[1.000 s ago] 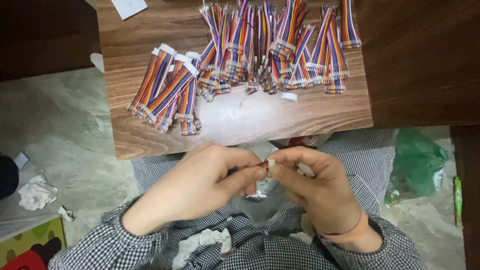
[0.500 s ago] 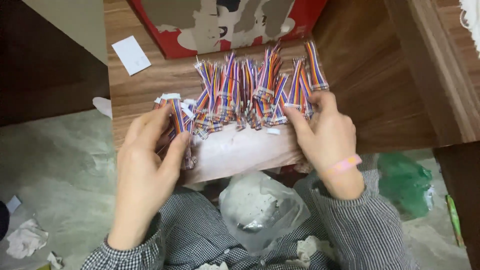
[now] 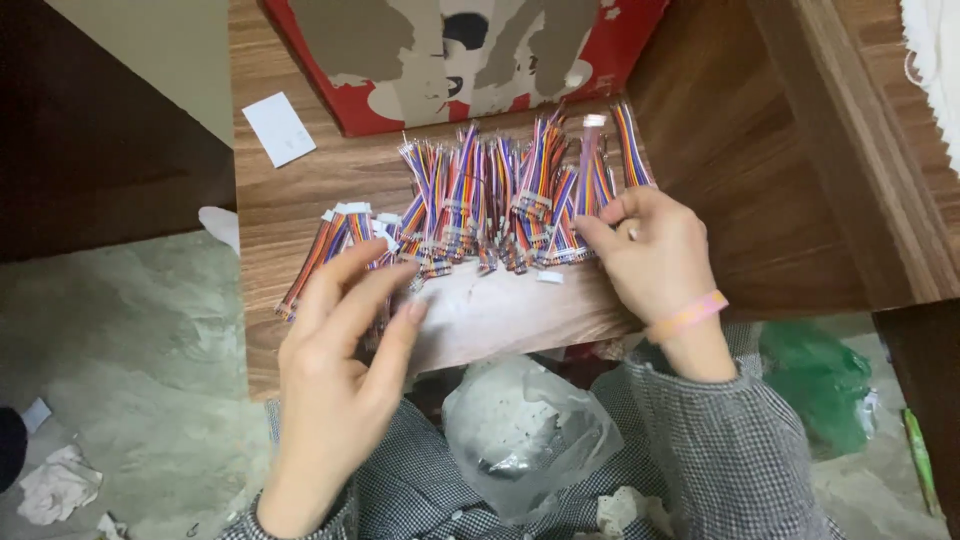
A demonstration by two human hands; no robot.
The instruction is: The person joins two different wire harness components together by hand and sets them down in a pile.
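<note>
Rainbow-coloured ribbon cables lie in rows on the wooden table, just below a red box. Right hand seemingly pinches the rightmost cable; left hand hovers spread, empty, over the leftmost bundle. Laying-down step; next needs neat alignment

Wood-grain table over pale mottled floor; red box behind; crumpled paper scraps on floor.

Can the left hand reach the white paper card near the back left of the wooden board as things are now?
Probably yes. The left hand hovers open over the board, and only bare wood lies between it and the white card; the cable bundles sit further right.
</note>
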